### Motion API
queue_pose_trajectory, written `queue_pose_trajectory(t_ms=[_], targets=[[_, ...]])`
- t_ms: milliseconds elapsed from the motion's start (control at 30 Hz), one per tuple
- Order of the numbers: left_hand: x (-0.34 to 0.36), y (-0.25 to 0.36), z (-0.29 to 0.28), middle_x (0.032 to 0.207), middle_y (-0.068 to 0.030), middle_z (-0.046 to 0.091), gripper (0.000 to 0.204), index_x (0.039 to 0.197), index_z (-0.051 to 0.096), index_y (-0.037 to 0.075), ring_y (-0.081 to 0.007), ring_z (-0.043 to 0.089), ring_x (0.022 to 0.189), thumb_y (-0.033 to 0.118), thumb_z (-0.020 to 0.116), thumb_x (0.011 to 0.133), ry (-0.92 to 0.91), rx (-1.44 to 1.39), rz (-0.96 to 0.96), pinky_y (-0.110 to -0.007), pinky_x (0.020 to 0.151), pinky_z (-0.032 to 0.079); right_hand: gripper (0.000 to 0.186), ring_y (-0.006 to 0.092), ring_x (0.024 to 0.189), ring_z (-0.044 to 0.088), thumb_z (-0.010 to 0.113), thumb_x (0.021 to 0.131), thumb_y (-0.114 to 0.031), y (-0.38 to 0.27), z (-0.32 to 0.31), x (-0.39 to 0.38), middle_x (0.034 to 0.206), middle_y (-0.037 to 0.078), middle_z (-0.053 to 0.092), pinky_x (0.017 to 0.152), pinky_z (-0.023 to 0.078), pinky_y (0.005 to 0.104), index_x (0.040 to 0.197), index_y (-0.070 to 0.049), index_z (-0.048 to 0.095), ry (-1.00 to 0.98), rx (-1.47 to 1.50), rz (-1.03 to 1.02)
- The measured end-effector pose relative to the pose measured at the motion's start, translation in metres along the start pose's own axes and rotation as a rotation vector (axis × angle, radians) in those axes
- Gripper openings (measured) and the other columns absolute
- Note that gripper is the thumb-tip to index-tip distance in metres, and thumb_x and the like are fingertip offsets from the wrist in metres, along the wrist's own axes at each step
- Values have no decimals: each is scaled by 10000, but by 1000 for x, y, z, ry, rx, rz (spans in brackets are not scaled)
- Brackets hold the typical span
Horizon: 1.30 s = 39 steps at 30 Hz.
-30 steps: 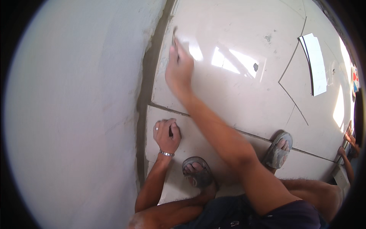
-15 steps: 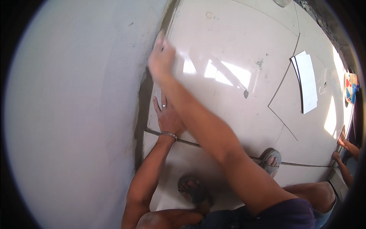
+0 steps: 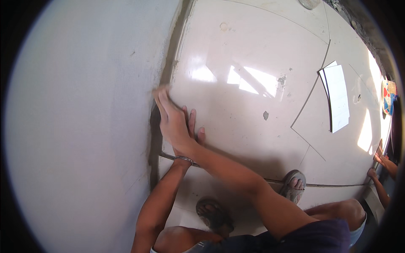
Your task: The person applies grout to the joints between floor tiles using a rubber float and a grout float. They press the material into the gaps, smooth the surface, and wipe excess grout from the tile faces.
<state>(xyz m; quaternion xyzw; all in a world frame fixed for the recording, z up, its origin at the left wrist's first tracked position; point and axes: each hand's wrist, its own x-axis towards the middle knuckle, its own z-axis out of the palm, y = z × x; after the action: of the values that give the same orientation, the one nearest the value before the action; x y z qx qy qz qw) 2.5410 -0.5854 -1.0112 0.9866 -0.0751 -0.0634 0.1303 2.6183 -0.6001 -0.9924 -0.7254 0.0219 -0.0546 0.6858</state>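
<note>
A large glossy cream floor tile (image 3: 240, 135) lies beside a pale grey wall (image 3: 84, 105), with a narrow dark gap (image 3: 172, 55) between them. Flat on the tile near its lower left corner rests my left hand (image 3: 192, 122), fingers spread and a bracelet at the wrist; much of it is hidden. Crossing above it, my right hand (image 3: 174, 126) reaches to the gap at the foot of the wall. Its fingers are stretched out, slightly blurred at the tips, and no tool shows in them.
White tile strips (image 3: 336, 99) lie stacked on the floor at the right. Another person's hands (image 3: 380, 158) touch the floor at the far right, below a colourful patterned object (image 3: 389, 97). My sandalled feet (image 3: 294, 185) stand near a tile joint. Rubble (image 3: 348, 14) lines the far right edge.
My right hand has come down along the wall gap toward me, now overlapping my left hand. Its fingers look more stretched out. My left hand stays on the tile.
</note>
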Motion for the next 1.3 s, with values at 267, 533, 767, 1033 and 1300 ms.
queue_pose_trajectory(t_ms=[267, 533, 767, 1033, 1300], targets=[[4, 15, -5, 1669, -140, 280, 682, 1578, 360, 104, -386, 178, 1556, 391, 500, 975, -19, 87, -19, -653, 1222, 50, 412, 428, 1240, 601, 433, 1065, -103, 13, -41, 155, 1308, 325, 607, 1044, 465, 444, 1436, 63, 496, 309, 75, 16], [1, 8, 4, 1679, -149, 241, 716, 1583, 361, 135, -363, 143, 1570, 453, 521, 962, -16, 190, 3, -629, 1228, 50, 443, 379, 1323, 563, 406, 1085, -101, -18, -11, 64, 1443, 222, 575, 1099, 421, 386, 1525, -86, 453, 118, 51, 80], [7, 11, -25, 1671, -126, 244, 740, 1580, 353, 151, -355, 82, 1573, 473, 564, 948, -194, 157, 12, -664, 1197, 100, 362, 263, 1149, 669, 494, 1068, -204, -18, -104, 20, 1188, 211, 694, 984, 525, 361, 1298, 62, 582, 138, 300, 577], [145, 13, -46, 1441, -148, 459, 448, 1293, 576, 90, -351, 387, 1384, 265, 654, 888, -143, -165, 259, -644, 1089, 293, 357, 271, 1190, 633, 530, 1051, -150, -30, -201, 146, 1276, 157, 627, 993, 553, 413, 1367, 13, 504, 218, 1059, 635], [294, 105, -1, 1617, -130, 337, 523, 1475, 467, 115, -316, 222, 1542, 313, 525, 995, 256, 17, -195, -591, 1227, 153, 385, 238, 1056, 682, 603, 1045, -177, 10, -222, 354, 1233, 144, 653, 912, 589, 386, 1352, 40, 520, 270, 623, 547]])
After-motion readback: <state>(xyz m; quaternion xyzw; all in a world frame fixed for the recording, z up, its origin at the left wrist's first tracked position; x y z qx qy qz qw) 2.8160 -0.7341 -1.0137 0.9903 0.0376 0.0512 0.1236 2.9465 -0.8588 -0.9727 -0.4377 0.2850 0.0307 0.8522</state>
